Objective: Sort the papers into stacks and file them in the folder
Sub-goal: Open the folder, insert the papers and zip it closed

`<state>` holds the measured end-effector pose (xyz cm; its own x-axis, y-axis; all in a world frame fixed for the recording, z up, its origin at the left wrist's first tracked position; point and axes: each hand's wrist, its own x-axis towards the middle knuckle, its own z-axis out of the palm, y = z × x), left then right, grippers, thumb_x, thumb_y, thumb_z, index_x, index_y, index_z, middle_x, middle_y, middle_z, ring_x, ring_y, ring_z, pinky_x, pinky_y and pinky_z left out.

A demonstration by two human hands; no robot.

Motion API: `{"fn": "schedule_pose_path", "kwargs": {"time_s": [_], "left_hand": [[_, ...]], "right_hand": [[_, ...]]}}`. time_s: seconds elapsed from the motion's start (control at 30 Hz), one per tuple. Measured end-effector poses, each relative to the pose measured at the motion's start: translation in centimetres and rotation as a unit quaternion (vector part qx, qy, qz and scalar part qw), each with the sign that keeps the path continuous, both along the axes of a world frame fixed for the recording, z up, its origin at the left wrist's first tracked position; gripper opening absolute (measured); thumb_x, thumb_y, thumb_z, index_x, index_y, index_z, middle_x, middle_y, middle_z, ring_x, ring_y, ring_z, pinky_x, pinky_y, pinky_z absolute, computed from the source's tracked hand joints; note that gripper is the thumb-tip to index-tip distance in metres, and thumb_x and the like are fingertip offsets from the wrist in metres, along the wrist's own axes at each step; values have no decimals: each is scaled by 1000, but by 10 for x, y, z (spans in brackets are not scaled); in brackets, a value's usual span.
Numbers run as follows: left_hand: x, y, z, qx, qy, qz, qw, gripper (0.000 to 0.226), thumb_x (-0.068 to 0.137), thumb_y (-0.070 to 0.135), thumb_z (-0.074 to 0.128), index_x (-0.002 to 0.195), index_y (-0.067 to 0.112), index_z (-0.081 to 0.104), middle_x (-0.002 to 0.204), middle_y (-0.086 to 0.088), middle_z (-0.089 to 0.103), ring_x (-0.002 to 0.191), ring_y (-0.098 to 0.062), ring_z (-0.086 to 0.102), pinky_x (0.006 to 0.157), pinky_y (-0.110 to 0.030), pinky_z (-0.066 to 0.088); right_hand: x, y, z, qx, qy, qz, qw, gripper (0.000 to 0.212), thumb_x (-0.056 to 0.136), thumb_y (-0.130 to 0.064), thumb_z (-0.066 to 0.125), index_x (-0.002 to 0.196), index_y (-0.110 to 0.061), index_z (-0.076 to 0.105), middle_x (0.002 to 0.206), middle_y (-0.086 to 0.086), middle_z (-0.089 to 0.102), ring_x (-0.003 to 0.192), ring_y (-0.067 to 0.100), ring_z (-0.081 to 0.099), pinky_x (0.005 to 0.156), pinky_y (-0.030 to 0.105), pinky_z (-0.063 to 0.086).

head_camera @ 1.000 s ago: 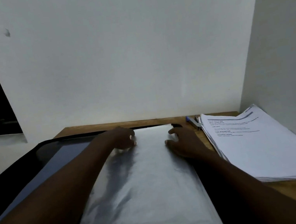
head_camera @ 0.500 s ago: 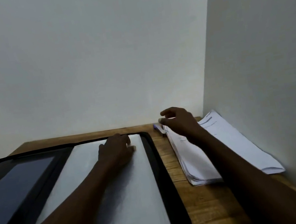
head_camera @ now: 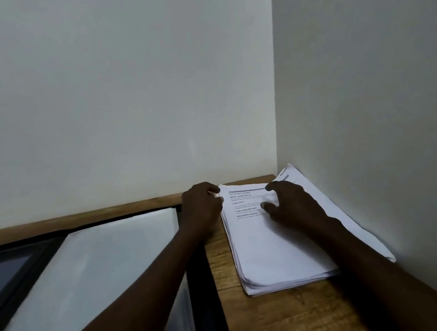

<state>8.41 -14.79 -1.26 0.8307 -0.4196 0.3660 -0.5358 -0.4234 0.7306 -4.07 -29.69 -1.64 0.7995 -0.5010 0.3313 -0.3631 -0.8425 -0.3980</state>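
The stack of printed papers [head_camera: 270,248] lies on the wooden table [head_camera: 279,324] at 3 o'clock of the open black zip folder [head_camera: 201,282], just beside it. Both hands meet it: the right hand [head_camera: 292,205] rests on the top sheet, fingers spread and gripping nothing. The left hand [head_camera: 204,207] curls at the stack's 11 o'clock corner, but whether it pinches any sheets cannot be told. A clear sleeve [head_camera: 99,270] lies in the folder.

Head-worn view, downward, close over papers [head_camera: 267,246]
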Motion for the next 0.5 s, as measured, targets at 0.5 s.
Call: {"fn": "schedule_pose_path", "kwargs": {"time_s": [0.5], "left_hand": [[47,-59,-10,159,-43,57,985,35,90,29,63,119,11,65,126,-11,56,121,-29,51,98,-37,43]], "right_hand": [[6,-5,4,38,-82,5,996,33,92,-25,57,125,-22,55,132,-1,54,124,18,46,91,28,38]]}}
